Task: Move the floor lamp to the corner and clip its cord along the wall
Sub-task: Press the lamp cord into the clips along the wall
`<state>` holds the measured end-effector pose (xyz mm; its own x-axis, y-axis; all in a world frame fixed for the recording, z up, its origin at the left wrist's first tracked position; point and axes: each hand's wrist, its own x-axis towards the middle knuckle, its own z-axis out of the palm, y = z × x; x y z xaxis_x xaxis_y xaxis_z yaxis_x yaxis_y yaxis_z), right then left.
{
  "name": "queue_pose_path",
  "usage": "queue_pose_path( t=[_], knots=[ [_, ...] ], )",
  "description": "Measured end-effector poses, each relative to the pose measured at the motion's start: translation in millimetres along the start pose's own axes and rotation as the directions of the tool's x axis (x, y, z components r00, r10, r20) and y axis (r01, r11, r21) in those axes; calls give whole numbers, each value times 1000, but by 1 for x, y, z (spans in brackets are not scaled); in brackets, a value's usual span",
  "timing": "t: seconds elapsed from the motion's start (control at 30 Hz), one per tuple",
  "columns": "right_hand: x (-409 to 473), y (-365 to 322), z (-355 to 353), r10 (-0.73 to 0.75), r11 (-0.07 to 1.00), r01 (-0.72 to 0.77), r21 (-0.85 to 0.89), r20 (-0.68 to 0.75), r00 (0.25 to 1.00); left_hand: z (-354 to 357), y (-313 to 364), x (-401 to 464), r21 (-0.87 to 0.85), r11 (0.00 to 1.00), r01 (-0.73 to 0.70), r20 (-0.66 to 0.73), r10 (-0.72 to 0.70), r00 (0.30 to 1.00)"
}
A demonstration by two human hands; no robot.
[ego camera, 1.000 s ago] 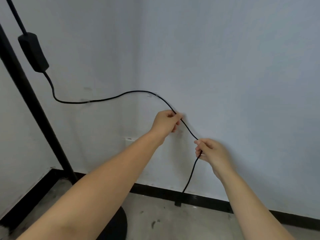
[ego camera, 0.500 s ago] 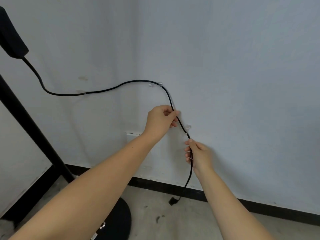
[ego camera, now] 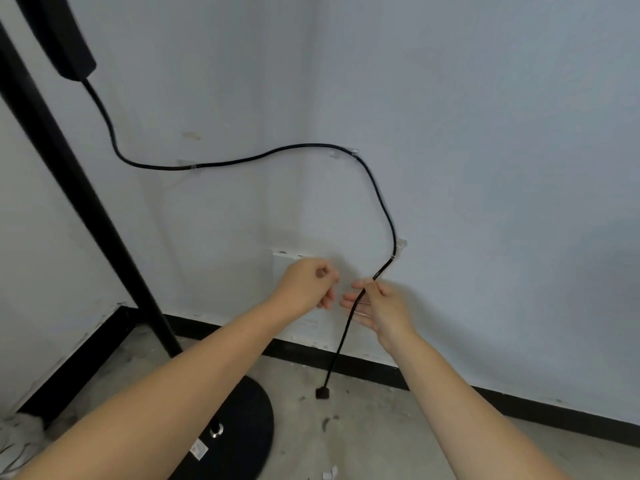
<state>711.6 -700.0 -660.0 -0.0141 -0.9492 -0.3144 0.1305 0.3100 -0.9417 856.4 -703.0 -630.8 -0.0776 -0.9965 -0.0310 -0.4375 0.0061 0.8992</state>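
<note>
The black floor lamp pole (ego camera: 79,188) stands in the room corner on its round black base (ego camera: 242,431). Its black cord (ego camera: 242,161) runs from the inline switch (ego camera: 65,39) along the wall through three clear clips: one on the left wall (ego camera: 188,165), one past the corner (ego camera: 344,153), one lower down (ego camera: 398,249). Below the lowest clip my right hand (ego camera: 381,306) pinches the cord. The plug end (ego camera: 322,393) hangs just above the floor. My left hand (ego camera: 308,285) is curled shut beside it, off the cord.
A white wall plate (ego camera: 287,261) sits behind my left hand. Black skirting (ego camera: 519,403) lines both walls above a grey concrete floor. A crumpled white cloth (ego camera: 17,441) lies at the lower left, and a paper scrap (ego camera: 329,472) near the base.
My left hand has let go of the cord and dropped lower. The cord now sits in the third, lower clip. My right hand still holds the cord below it.
</note>
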Motion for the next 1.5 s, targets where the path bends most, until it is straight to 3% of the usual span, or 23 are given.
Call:
queue_pose_path(
  t=[0.1, 0.2, 0.3, 0.43, 0.5, 0.57, 0.6, 0.63, 0.67, 0.7, 0.73, 0.77, 0.8, 0.87, 1.0, 1.17, 1.33, 1.5],
  knots=[
    [-4, 10, 13, 95, 985, -77, -154, 112, 989, 8, -38, -26, 228, 961, 153, 254, -211, 944],
    [-4, 12, 25, 123, 983, -91, -159, 204, 971, 9, -65, -42, 211, 950, 230, 343, -292, 893],
    [3, 11, 29, 75, 997, -75, -7, 210, 975, 6, -91, -48, 192, 932, 308, 217, -346, 913],
    [12, 26, 32, 65, 996, -69, 56, 75, 995, 2, -124, -44, 300, 902, 309, -96, -293, 951],
    [14, 31, 31, 112, 993, -113, 21, 41, 993, -4, -130, -37, 336, 892, 303, -255, -223, 941],
    [12, 30, 33, 162, 976, -149, -161, 75, 984, -9, -133, -30, 363, 880, 308, -363, -171, 916],
    [8, 29, 37, 141, 940, -96, -327, 115, 983, -10, -133, -27, 373, 872, 316, -388, -162, 907],
    [4, 30, 43, 48, 859, 47, -509, 172, 984, -11, -134, -24, 392, 864, 317, -391, -155, 907],
    [2, 32, 49, -130, 707, 275, -652, 263, 956, -11, -135, -22, 414, 856, 309, -374, -150, 915],
    [2, 35, 57, -314, 478, 500, -722, 391, 865, -10, -138, -20, 423, 858, 290, -347, -142, 927],
    [5, 38, 63, -400, 237, 635, -735, 522, 753, -9, -140, -20, 399, 877, 270, -315, -145, 938],
    [10, 41, 68, -372, 36, 666, -745, 608, 701, -8, -142, -20, 345, 903, 258, -272, -167, 948],
    [16, 44, 71, -295, -96, 644, -759, 639, 710, -7, -145, -21, 291, 921, 259, -228, -196, 954],
    [27, 50, 69, -149, -239, 537, -809, 577, 803, -8, -153, -20, 259, 928, 268, -176, -227, 958],
    [39, 62, 49, -90, -306, 418, -855, 463, 882, -2, -168, -20, 249, 939, 237, -22, -239, 971],
    [49, 67, 27, -49, -258, 300, -918, 322, 945, 22, -171, -9, 250, 939, 235, 57, -257, 965],
    [57, 78, 20, -132, -207, 294, -933, 325, 937, 31, -173, 12, 270, 932, 243, -68, -233, 970],
    [65, 82, 32, -123, -335, 256, -907, 311, 942, 38, -181, 28, 223, 938, 264, -300, -192, 934]
  ],
)
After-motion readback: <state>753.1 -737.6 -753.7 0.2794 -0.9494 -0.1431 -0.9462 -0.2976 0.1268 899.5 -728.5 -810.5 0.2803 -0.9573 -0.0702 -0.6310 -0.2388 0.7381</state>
